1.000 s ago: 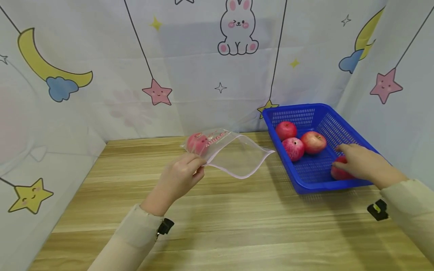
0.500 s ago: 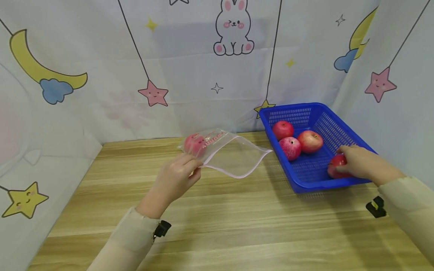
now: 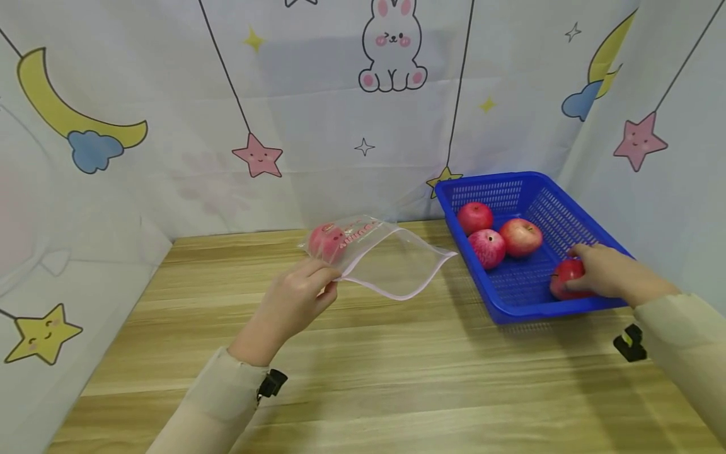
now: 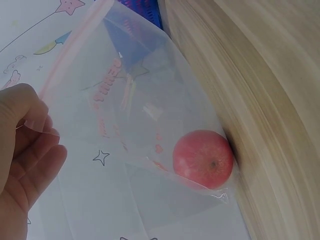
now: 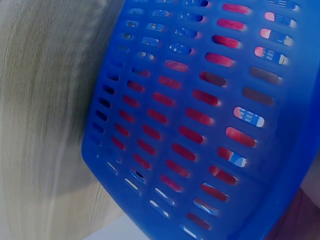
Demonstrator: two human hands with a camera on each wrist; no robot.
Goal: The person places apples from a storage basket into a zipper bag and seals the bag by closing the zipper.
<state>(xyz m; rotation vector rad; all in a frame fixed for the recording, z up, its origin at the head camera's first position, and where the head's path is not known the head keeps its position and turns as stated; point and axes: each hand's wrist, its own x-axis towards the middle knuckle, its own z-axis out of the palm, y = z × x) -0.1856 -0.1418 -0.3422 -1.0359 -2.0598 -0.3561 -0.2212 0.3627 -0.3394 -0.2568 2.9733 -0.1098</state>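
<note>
My left hand [image 3: 300, 290] pinches the near left corner of a clear zip bag [image 3: 391, 265], whose pink-edged mouth gapes toward the right. One red apple [image 4: 202, 159] lies at the bag's closed end, as the left wrist view shows. Inside the blue plastic basket [image 3: 501, 312], my right hand [image 3: 609, 271] has its fingers and thumb around a red apple [image 3: 564, 279] by the near right corner. Three other apples [image 3: 520, 238] sit together at the basket's left side. In the right wrist view the slotted basket wall [image 5: 165, 115] hides most of that hand.
The bag and basket rest on a wood-grain table [image 3: 368, 378]. Behind and at both sides hangs a white curtain [image 3: 317, 107] printed with a rabbit, moons and stars. The basket's raised rim stands between the right hand and the bag.
The right hand has settled its grip around the apple, which has turned slightly in the basket. The left hand and bag stay nearly in place; the head view shifts a little.
</note>
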